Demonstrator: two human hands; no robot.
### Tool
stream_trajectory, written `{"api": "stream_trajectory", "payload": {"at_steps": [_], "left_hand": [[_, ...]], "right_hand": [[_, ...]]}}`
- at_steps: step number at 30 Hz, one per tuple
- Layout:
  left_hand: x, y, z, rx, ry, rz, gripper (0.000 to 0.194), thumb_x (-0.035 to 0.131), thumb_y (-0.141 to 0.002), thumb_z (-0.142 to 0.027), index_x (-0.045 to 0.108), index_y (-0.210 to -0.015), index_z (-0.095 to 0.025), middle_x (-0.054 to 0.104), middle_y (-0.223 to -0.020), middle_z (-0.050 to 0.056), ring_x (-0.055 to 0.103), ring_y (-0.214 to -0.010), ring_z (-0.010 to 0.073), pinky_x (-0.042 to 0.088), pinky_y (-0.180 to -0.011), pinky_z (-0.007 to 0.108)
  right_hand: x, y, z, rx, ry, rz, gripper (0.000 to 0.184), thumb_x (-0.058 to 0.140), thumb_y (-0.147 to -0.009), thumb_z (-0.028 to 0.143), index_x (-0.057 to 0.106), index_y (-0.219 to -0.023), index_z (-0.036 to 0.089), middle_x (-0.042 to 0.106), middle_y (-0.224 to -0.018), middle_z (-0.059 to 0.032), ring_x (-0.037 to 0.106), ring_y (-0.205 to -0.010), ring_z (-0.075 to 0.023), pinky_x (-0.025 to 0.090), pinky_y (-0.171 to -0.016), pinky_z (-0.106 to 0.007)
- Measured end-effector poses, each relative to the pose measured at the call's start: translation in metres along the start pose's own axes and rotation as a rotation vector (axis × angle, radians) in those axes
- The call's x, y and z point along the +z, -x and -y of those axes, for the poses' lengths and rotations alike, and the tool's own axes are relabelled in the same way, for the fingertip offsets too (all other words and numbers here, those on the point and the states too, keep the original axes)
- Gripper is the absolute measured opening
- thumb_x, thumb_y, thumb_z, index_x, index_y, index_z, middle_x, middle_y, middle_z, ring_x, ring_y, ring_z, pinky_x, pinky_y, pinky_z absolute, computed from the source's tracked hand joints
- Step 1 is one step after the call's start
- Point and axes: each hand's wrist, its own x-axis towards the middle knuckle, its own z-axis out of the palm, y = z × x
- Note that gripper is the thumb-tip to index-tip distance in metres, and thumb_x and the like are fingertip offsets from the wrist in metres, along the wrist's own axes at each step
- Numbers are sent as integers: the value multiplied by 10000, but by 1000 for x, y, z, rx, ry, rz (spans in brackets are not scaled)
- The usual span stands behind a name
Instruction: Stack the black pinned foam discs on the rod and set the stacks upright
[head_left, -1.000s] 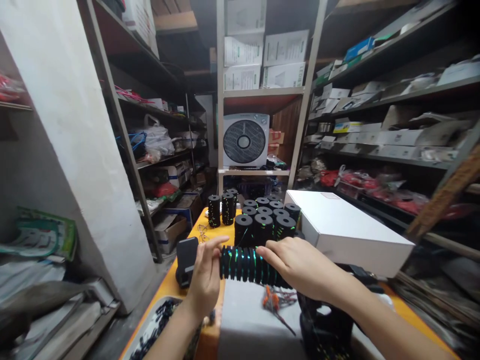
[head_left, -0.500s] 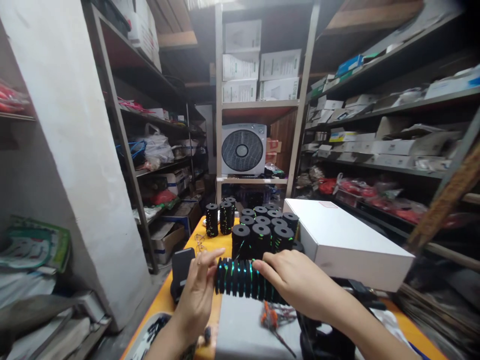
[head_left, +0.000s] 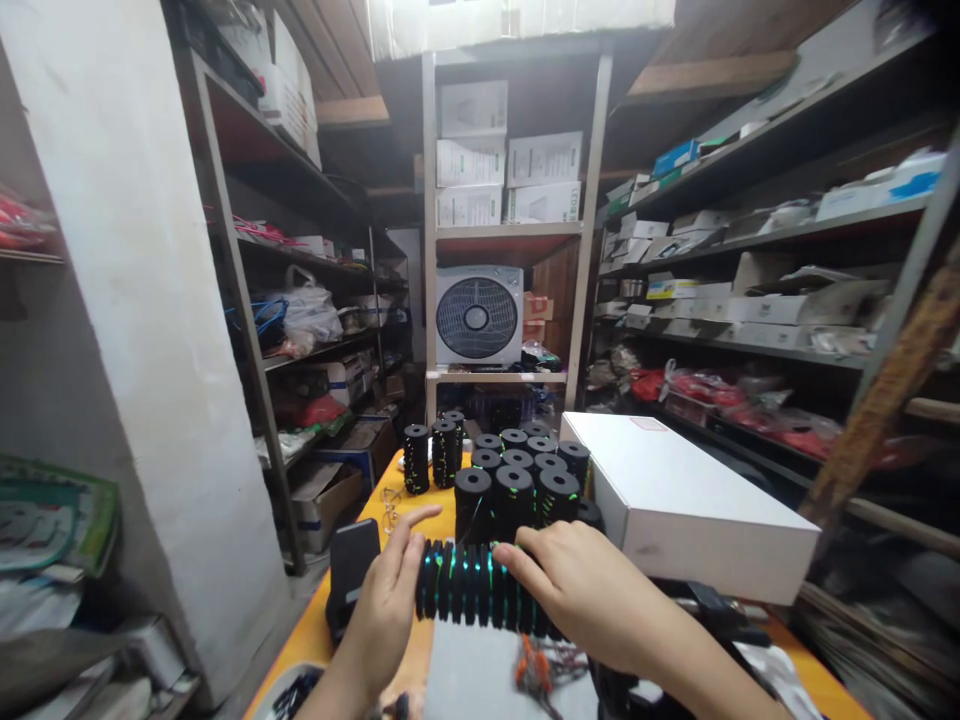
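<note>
I hold a row of black discs with green glints [head_left: 466, 594] on its side, just above the table. My left hand [head_left: 388, 600] presses flat against its left end, fingers stretched out. My right hand [head_left: 585, 592] lies over its right part, fingers curled around the discs. Just behind the row, several upright stacks of the same black discs [head_left: 516, 482] stand in a cluster on the orange table [head_left: 352, 625]. Two more stacks [head_left: 429, 454] stand apart at the far left of the table.
A white flat box [head_left: 679, 505] lies right of the stacks. A black device [head_left: 349, 575] stands left of my left hand. Orange-tipped wire bits [head_left: 538, 668] lie on a grey sheet [head_left: 469, 670]. Loaded shelves line both sides; a box fan [head_left: 479, 315] sits ahead.
The camera has tilted up, so hands and table sit lower in view. The row of discs has shifted slightly left with both hands still on it.
</note>
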Motion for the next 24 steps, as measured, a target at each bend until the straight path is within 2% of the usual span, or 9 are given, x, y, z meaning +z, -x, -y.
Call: {"api": "stream_trajectory", "payload": {"at_steps": [5, 8, 11, 13, 15, 17, 19, 22, 24], "left_hand": [[1, 7, 12, 47, 73, -11, 444, 411, -933, -581, 580, -1232, -300, 633, -1201, 74, 571, -1126, 262, 387, -995, 394], [2, 2, 7, -25, 26, -25, 454, 403, -945, -558, 550, -1276, -285, 629, -1210, 76, 539, -1167, 273, 352, -1018, 408], [4, -6, 0, -89, -25, -22, 418, 422, -942, -539, 614, -1192, -264, 668, -1108, 62, 592, -992, 267, 414, -899, 390], [5, -7, 1, -58, -15, -30, 411, 426, -938, -544, 607, -1187, -272, 671, -1078, 51, 604, -934, 250, 433, -865, 371], [4, -4, 7, 18, 0, -56, 417, 421, -931, -570, 602, -1184, -292, 657, -1125, 49, 594, -1032, 252, 420, -937, 369], [2, -1, 12, 95, 4, -81, 412, 433, -919, -591, 622, -1149, -307, 627, -1205, 49, 524, -1199, 263, 345, -1056, 386], [0, -1, 12, 125, -10, -85, 402, 442, -922, -577, 621, -1172, -318, 621, -1215, 49, 482, -1260, 273, 277, -1113, 423], [-5, -7, 7, 48, -74, 8, 429, 408, -949, -536, 576, -1272, -310, 641, -1192, 62, 507, -1239, 290, 275, -1107, 479], [-6, -8, 6, -3, -102, 52, 439, 398, -952, -537, 568, -1283, -303, 623, -1263, 70, 524, -1219, 297, 296, -1089, 483]], "right_hand": [[3, 2, 0, -4, 2, 5, 603, 167, -1049, 472, 650, -816, 196, 701, -762, -71, 648, -695, -238, 259, -576, -331], [4, 1, 0, 21, -8, -2, 617, 164, -1044, 494, 645, -798, 198, 700, -743, -72, 651, -692, -244, 261, -576, -332], [4, 1, 0, 36, -18, -7, 613, 173, -1042, 499, 636, -774, 201, 691, -721, -65, 648, -683, -243, 259, -572, -330], [4, 1, 0, 44, -25, -11, 618, 170, -1039, 508, 630, -763, 203, 685, -706, -61, 648, -683, -242, 260, -571, -328], [5, 1, 0, 45, -27, -14, 617, 172, -1035, 520, 633, -772, 205, 689, -716, -63, 651, -693, -242, 263, -574, -327], [6, 1, -1, 43, -28, -15, 613, 177, -1033, 526, 638, -787, 206, 697, -738, -70, 655, -707, -247, 265, -580, -329], [8, 0, -2, 44, -29, -14, 617, 169, -1033, 524, 640, -793, 205, 699, -744, -74, 657, -712, -253, 268, -584, -333], [8, -1, -2, 38, -30, -13, 626, 156, -1034, 523, 642, -799, 206, 700, -741, -74, 658, -710, -256, 274, -586, -337], [8, 0, -2, 29, -28, -6, 620, 163, -1034, 521, 648, -807, 207, 703, -750, -75, 660, -712, -257, 281, -588, -340]]}}
